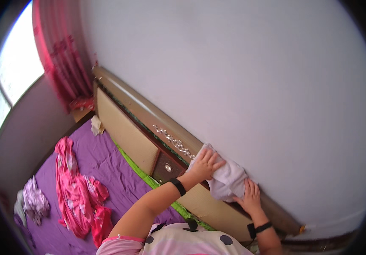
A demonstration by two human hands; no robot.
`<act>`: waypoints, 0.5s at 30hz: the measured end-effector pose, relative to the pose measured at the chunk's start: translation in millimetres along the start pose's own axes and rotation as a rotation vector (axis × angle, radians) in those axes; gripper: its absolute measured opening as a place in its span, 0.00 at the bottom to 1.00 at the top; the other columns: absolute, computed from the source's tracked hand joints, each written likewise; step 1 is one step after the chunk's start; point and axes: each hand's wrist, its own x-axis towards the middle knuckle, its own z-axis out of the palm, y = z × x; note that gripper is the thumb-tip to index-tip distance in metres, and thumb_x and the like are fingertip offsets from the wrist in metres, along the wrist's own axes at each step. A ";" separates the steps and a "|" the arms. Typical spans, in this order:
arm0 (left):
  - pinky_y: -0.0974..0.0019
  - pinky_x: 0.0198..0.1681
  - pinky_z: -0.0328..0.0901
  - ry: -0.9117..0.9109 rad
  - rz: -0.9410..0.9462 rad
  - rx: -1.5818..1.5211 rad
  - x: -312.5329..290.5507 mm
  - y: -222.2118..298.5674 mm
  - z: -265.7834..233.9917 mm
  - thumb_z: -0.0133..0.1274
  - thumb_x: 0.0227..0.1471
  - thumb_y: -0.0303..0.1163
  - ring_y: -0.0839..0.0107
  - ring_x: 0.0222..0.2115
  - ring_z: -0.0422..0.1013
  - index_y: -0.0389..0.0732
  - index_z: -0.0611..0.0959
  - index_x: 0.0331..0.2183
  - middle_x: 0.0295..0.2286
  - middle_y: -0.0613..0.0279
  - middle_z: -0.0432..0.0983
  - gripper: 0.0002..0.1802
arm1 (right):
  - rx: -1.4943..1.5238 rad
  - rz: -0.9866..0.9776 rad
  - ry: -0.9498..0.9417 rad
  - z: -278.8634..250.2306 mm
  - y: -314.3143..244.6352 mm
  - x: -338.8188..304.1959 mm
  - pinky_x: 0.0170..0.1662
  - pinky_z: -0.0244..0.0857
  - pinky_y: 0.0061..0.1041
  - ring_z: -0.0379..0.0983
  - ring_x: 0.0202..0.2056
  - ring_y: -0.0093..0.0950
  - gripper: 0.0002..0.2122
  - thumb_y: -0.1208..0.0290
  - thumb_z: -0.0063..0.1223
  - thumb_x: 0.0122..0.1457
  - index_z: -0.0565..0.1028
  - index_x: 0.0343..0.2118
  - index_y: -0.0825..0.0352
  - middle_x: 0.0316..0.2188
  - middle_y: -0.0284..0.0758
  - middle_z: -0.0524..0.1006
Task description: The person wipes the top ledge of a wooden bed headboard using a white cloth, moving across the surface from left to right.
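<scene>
A folded white cloth (229, 180) is draped over the top rail of the bed's headboard (147, 106). My left hand (205, 165) presses on its upper left part, fingers bent over it and holding it against the rail. At the cloth's right end, my right hand (250, 199) grips the edge, with the fingers on top and the thumb toward the middle. Just left of the cloth, a silver scroll ornament (172, 140) decorates the headboard. Below the rail are cream padded panels (125, 127) and a dark panel with a round shiny piece (167, 168).
The headboard stands along a pale wall (251, 76). Across the purple bedsheet (102, 157) lie a bunched pink patterned fabric (79, 195) and a crumpled lilac fabric (35, 199). Bright green fabric (138, 170) edges the mattress. A pink curtain (62, 51) hangs beside the window (19, 55).
</scene>
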 end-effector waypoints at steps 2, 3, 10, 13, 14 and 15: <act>0.45 0.61 0.44 -0.018 0.056 -0.024 6.8 -2.5 -4.2 0.63 0.28 0.48 0.54 0.53 0.60 0.65 0.70 0.54 0.50 0.57 0.66 0.44 | 0.009 0.053 0.019 -8.9 -7.6 -1.2 0.60 0.49 0.43 0.55 0.56 0.43 0.42 0.49 0.62 0.43 0.59 0.57 0.69 0.57 0.42 0.60; 0.45 0.61 0.44 -0.035 0.057 -0.035 9.9 -2.0 -3.1 0.63 0.28 0.48 0.54 0.53 0.60 0.64 0.70 0.54 0.50 0.57 0.66 0.45 | 0.018 0.088 0.022 -16.1 -12.3 0.1 0.60 0.49 0.42 0.55 0.56 0.43 0.41 0.50 0.62 0.43 0.59 0.57 0.69 0.56 0.42 0.60; 0.42 0.56 0.52 -0.007 0.102 -0.065 7.0 -19.9 1.2 0.70 0.19 0.47 0.49 0.52 0.58 0.60 0.69 0.54 0.51 0.57 0.63 0.52 | -0.019 0.206 0.183 -11.4 -53.7 22.0 0.57 0.52 0.47 0.60 0.52 0.44 0.34 0.66 0.65 0.37 0.65 0.51 0.64 0.48 0.43 0.66; 0.41 0.56 0.50 0.060 0.126 -0.001 1.9 -26.6 9.1 0.71 0.13 0.48 0.51 0.51 0.59 0.59 0.68 0.55 0.50 0.55 0.64 0.58 | -0.237 0.223 0.252 12.3 -58.2 27.4 0.55 0.52 0.51 0.62 0.51 0.48 0.24 0.66 0.54 0.47 0.67 0.50 0.61 0.49 0.50 0.67; 0.40 0.56 0.50 0.061 0.139 0.010 1.2 -30.5 10.4 0.71 0.12 0.48 0.51 0.51 0.59 0.58 0.68 0.55 0.50 0.54 0.65 0.58 | -0.235 0.218 0.302 17.0 -59.1 29.8 0.54 0.53 0.52 0.63 0.50 0.49 0.20 0.66 0.47 0.51 0.69 0.49 0.62 0.48 0.51 0.68; 0.41 0.57 0.50 0.122 0.164 0.042 1.6 -28.3 11.7 0.70 0.14 0.47 0.51 0.51 0.59 0.57 0.69 0.54 0.49 0.53 0.65 0.56 | -0.238 0.256 0.293 19.2 -59.0 27.7 0.54 0.53 0.52 0.63 0.50 0.49 0.20 0.66 0.47 0.51 0.69 0.49 0.62 0.48 0.51 0.68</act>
